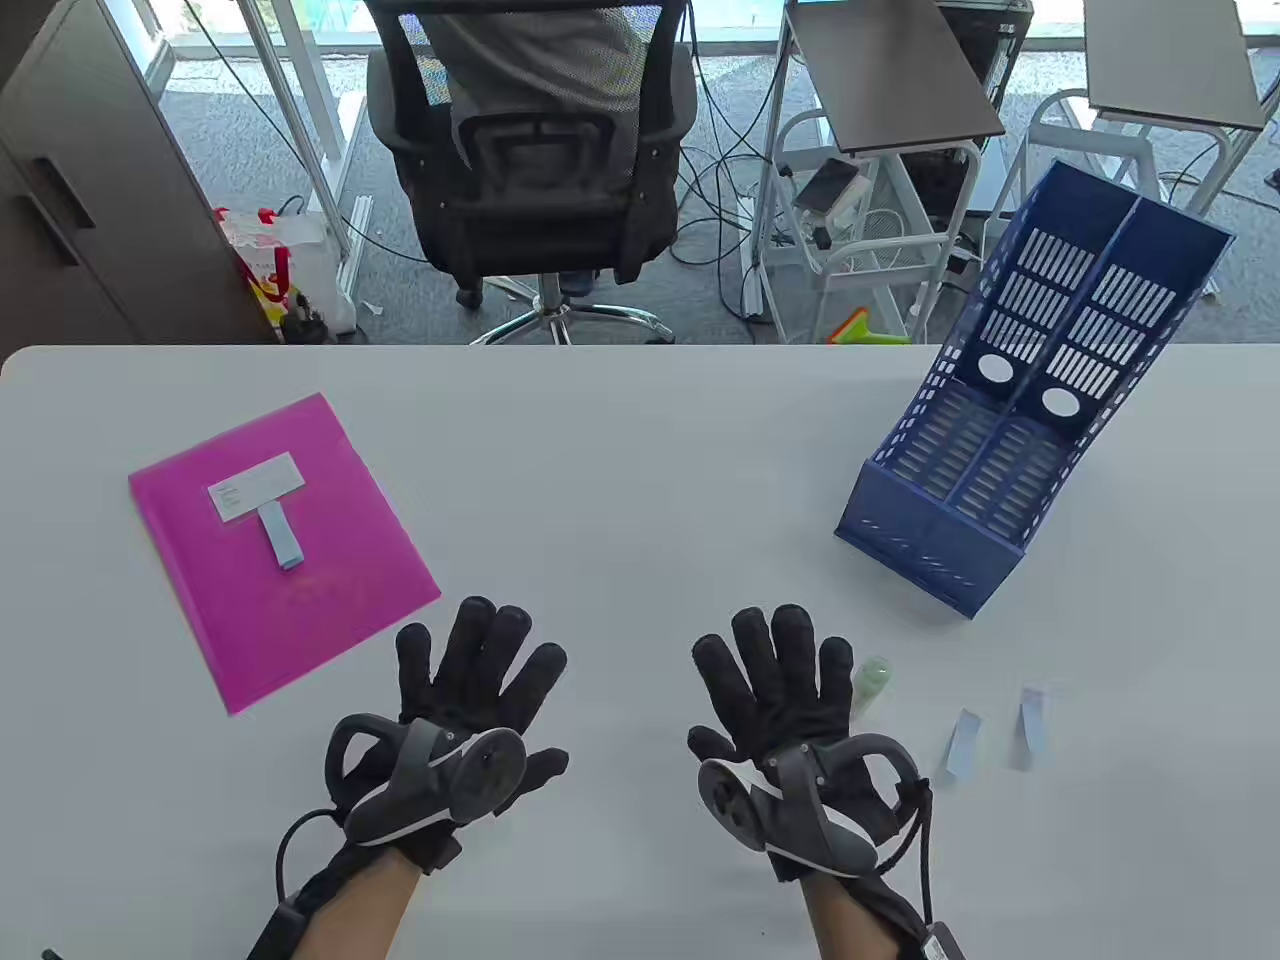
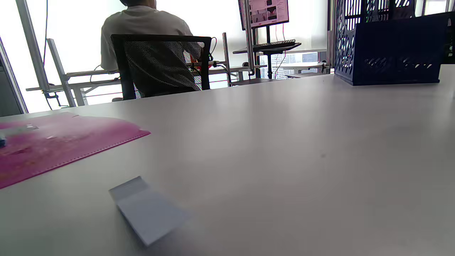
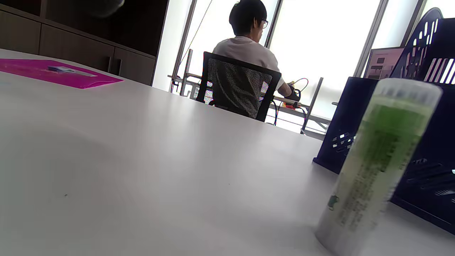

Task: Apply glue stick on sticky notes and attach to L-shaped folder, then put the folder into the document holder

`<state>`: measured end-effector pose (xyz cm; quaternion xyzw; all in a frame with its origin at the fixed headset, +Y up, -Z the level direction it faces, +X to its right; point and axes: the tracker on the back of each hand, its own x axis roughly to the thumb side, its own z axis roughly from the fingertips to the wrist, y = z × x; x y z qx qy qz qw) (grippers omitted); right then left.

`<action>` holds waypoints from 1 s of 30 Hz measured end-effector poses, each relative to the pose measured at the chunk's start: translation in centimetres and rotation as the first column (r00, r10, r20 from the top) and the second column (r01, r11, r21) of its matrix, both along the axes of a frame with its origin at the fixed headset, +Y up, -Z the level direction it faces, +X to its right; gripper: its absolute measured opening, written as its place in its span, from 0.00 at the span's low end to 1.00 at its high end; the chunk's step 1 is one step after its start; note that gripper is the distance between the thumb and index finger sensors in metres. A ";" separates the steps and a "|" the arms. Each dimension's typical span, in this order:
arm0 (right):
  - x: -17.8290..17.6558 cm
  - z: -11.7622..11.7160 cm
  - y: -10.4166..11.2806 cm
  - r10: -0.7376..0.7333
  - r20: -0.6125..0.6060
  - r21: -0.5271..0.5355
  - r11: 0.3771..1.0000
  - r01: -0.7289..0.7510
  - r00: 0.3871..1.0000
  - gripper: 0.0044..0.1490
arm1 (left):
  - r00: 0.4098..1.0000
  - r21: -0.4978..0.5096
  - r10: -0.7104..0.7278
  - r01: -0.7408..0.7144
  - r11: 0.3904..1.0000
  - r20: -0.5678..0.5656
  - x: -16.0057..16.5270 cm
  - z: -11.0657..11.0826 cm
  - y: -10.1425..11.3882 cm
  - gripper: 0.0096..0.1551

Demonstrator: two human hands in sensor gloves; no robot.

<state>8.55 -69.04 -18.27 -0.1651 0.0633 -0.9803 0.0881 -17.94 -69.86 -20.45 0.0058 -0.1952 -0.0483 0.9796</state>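
A pink L-shaped folder [image 1: 330, 590] lies flat at the table's left, with a white label and one pale blue sticky note [image 1: 281, 535] on it. The blue document holder [image 1: 1010, 440] stands at the right rear. My left hand [image 1: 480, 675] and right hand [image 1: 775, 680] rest palm down near the front, fingers spread, holding nothing. A green glue stick [image 1: 870, 683] stands upright just right of my right hand, close up in the right wrist view [image 3: 376, 167]. Two loose sticky notes [image 1: 965, 745] lie further right. The left wrist view shows another note [image 2: 147, 209] on the table, with the folder [image 2: 53, 142] beyond.
A black office chair [image 1: 540, 160] with a seated person stands beyond the table's far edge. A dark cabinet [image 1: 90, 190] is at the back left, and white carts [image 1: 880, 200] at the back right. The white table [image 1: 640, 480] stretches between folder and holder.
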 end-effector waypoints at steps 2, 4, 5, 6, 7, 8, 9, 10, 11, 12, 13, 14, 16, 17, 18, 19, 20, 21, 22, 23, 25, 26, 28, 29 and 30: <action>0.0 0.0 0.0 0.000 0.000 -0.001 1.000 0.000 1.000 0.54 | 1.000 -0.001 -0.004 0.004 1.000 -0.001 0.0 0.0 0.0 0.50; 0.0 0.0 -0.1 -0.001 0.001 -0.001 1.000 0.001 1.000 0.54 | 1.000 0.000 -0.001 0.001 1.000 0.000 0.0 0.0 0.0 0.50; 0.0 0.0 0.0 -0.001 0.001 -0.001 1.000 0.001 1.000 0.54 | 1.000 0.001 0.000 0.000 1.000 0.000 0.0 0.0 0.0 0.50; 0.0 0.0 -0.1 -0.002 0.001 -0.001 1.000 0.002 1.000 0.54 | 1.000 0.000 0.002 -0.002 1.000 0.000 -0.1 0.0 0.0 0.50; 0.0 -0.1 -0.1 -0.006 0.003 -0.001 1.000 0.006 1.000 0.54 | 1.000 -0.003 0.006 -0.006 1.000 -0.001 -0.1 -0.1 0.0 0.50; 0.1 -0.1 -0.1 -0.010 0.004 -0.002 1.000 0.010 1.000 0.53 | 1.000 -0.006 0.006 -0.006 1.000 -0.003 -0.1 -0.2 0.0 0.50; 0.1 -0.2 -0.1 -0.015 0.005 -0.006 1.000 0.015 1.000 0.53 | 1.000 -0.012 0.004 -0.004 1.000 -0.006 -0.1 -0.2 -0.1 0.50; 0.1 -0.2 -0.1 -0.016 0.005 -0.008 1.000 0.016 1.000 0.53 | 1.000 -0.016 0.003 -0.003 1.000 -0.008 -0.2 -0.3 -0.2 0.50; 0.1 -0.2 -0.1 -0.012 0.006 -0.010 1.000 0.013 1.000 0.53 | 1.000 -0.020 0.001 -0.001 1.000 -0.011 -0.2 -0.3 -0.2 0.51; 0.0 -0.2 -0.1 -0.009 0.005 -0.011 1.000 0.009 1.000 0.53 | 1.000 -0.024 -0.001 0.000 1.000 -0.013 -0.3 -0.3 -0.3 0.51; 0.0 -0.2 -0.1 -0.007 0.004 -0.010 1.000 0.007 1.000 0.53 | 1.000 -0.025 0.001 -0.002 1.000 -0.015 -0.4 -0.3 -0.3 0.51; 0.0 -0.1 -0.1 -0.008 0.003 -0.010 1.000 0.008 1.000 0.53 | 1.000 -0.026 0.004 -0.005 1.000 -0.018 -0.4 -0.3 -0.3 0.51; 0.0 0.0 0.0 -0.011 0.002 -0.006 1.000 0.011 1.000 0.53 | 1.000 -0.027 0.008 -0.009 1.000 -0.020 -0.5 -0.3 -0.3 0.51; 0.0 0.0 0.0 -0.012 0.002 -0.006 1.000 0.012 1.000 0.53 | 1.000 -0.027 0.010 -0.011 1.000 -0.020 -0.5 -0.3 -0.3 0.51; 0.0 0.0 -0.1 -0.011 0.003 -0.006 1.000 0.011 1.000 0.53 | 1.000 -0.027 0.011 -0.012 1.000 -0.020 -0.5 -0.3 -0.3 0.51; 0.0 0.0 -0.1 -0.011 0.005 -0.006 1.000 0.011 1.000 0.53 | 1.000 -0.027 0.011 -0.012 1.000 -0.018 -0.5 -0.3 -0.3 0.51; 0.0 0.0 -0.1 -0.013 0.008 -0.010 1.000 0.013 1.000 0.53 | 1.000 -0.028 0.010 -0.010 1.000 -0.018 -0.5 -0.3 -0.3 0.51; 0.0 0.0 -0.1 -0.014 0.010 -0.013 1.000 0.014 1.000 0.53 | 1.000 -0.026 0.008 -0.008 1.000 -0.019 -0.5 -0.2 -0.3 0.51; 0.0 0.0 -0.1 -0.013 0.010 -0.014 1.000 0.013 1.000 0.53 | 1.000 -0.026 0.007 -0.008 1.000 -0.020 -0.5 -0.3 -0.2 0.51; 0.0 0.0 -0.1 -0.012 0.010 -0.014 1.000 0.012 1.000 0.53 | 1.000 -0.029 0.008 -0.008 1.000 -0.022 -0.5 -0.3 -0.2 0.51; -0.1 -0.2 -0.1 -0.022 -0.001 -0.018 1.000 0.022 1.000 0.53 | 0.999 -0.040 0.019 -0.021 0.999 -0.040 -0.8 -0.7 -0.2 0.51; -0.1 -0.3 -0.1 -0.035 -0.005 -0.022 0.999 0.035 0.999 0.53 | 0.998 -0.062 0.032 -0.035 0.997 -0.052 -1.1 -1.2 -0.2 0.52; -0.2 -0.5 -0.2 -0.051 -0.012 -0.035 0.998 0.050 0.999 0.53 | 0.995 -0.111 0.046 -0.057 0.992 -0.092 -1.9 -2.1 -0.4 0.53; -0.3 -0.6 -0.2 -0.054 -0.021 -0.043 0.998 0.053 0.998 0.54 | 0.989 -0.138 0.045 -0.065 0.988 -0.144 -2.8 -3.0 -0.6 0.54; -0.4 -0.6 -0.3 -0.053 -0.031 -0.046 0.998 0.052 0.998 0.54 | 0.986 -0.140 0.028 -0.051 0.989 -0.165 -3.2 -3.4 -0.6 0.54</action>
